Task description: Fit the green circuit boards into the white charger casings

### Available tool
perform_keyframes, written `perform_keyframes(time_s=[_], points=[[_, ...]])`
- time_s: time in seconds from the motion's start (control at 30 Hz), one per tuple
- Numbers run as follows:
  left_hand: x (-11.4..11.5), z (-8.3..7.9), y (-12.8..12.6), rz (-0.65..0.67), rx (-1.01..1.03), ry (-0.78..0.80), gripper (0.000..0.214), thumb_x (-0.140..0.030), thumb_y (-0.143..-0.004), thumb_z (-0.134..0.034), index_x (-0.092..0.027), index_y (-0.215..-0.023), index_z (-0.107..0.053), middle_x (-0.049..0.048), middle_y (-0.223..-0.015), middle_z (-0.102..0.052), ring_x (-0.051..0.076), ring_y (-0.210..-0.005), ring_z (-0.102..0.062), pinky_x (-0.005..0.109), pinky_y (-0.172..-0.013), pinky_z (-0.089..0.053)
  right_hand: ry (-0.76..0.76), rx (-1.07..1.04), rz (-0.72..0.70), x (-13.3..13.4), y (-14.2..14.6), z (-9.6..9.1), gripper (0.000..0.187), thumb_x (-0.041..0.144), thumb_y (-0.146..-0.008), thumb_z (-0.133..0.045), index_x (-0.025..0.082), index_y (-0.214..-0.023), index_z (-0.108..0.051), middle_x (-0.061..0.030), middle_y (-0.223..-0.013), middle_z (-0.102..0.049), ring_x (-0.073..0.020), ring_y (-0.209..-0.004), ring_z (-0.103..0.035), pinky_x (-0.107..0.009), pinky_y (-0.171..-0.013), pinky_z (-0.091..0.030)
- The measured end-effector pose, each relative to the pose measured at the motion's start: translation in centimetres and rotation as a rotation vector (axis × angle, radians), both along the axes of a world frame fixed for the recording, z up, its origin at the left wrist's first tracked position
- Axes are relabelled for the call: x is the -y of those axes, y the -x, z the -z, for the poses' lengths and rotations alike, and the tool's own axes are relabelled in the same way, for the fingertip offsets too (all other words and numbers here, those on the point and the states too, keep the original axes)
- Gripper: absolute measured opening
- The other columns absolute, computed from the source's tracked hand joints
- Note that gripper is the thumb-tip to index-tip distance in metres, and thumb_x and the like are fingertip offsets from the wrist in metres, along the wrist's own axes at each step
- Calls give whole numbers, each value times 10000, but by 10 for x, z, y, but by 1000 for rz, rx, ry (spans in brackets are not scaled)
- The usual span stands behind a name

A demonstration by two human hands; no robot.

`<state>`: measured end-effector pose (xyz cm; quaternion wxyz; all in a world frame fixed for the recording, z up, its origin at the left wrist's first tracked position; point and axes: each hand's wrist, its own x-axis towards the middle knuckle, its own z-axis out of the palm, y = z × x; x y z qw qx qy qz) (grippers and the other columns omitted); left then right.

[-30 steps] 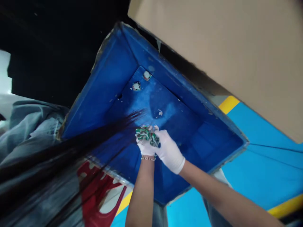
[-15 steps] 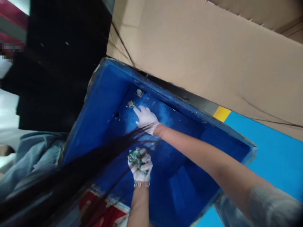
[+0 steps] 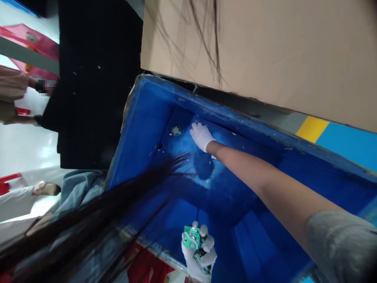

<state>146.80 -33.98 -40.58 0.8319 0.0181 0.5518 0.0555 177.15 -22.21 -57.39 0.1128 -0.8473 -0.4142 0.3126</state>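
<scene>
Right hand (image 3: 201,136), gloved in white, reaches in from the right of the frame with its fingers straight and pressed together, pinching nothing. It lies at or just above the floor of a blue bin (image 3: 235,114); whether it touches cannot be told. Just beside its fingertips, toward the bin's upper left corner, lies a small board (image 3: 176,130), and a dark hole (image 3: 159,145) sits a little beyond that. Left hand (image 3: 196,265), also gloved, sits at the bottom of the frame, its fingers curled around green circuit boards (image 3: 192,237), with the boards held against the palm. The work in hand looks like gathering loose boards from the bin floor, with one board lying free and the rest in the left grip. Lifting a board that lies so flat would call for fingertips at its edge. A cardboard sheet (image 3: 259,47) fills the upper right, overhanging the bin's rim. A black panel (image 3: 97,98) stands at upper left, and strands of dark hair (image 3: 88,220) cross the lower left. Blue floor (image 3: 347,151) with a yellow stripe (image 3: 312,129) shows at the right edge, and another person's (image 3: 13,84) sleeve appears at far left.
</scene>
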Motion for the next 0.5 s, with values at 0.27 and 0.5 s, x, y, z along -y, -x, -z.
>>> perform_keyframes(time_s=[0.27, 0.5], points=[[16, 3, 5, 67, -50, 32, 265, -325, -911, -549, -187, -1135, -577, 76, -1131, -613, 181, -935, -621, 363, -778, -552, -132, -90, 23, -69, 14, -10, 414, 207, -905, -536, 187, -1313, -467, -108, -1365, -449, -293, -1227, -416, -484, -988, -370], [11, -18, 21, 144, -132, 120, 267, -325, -888, -583, -244, -1142, -580, 76, -1175, -604, 224, -1033, -595, 393, -798, -546, -89, -386, 195, -37, 28, 1, 312, 289, -907, -571, 159, -1190, -561, -103, -1333, -491, -285, -1220, -467, -529, -994, -398]])
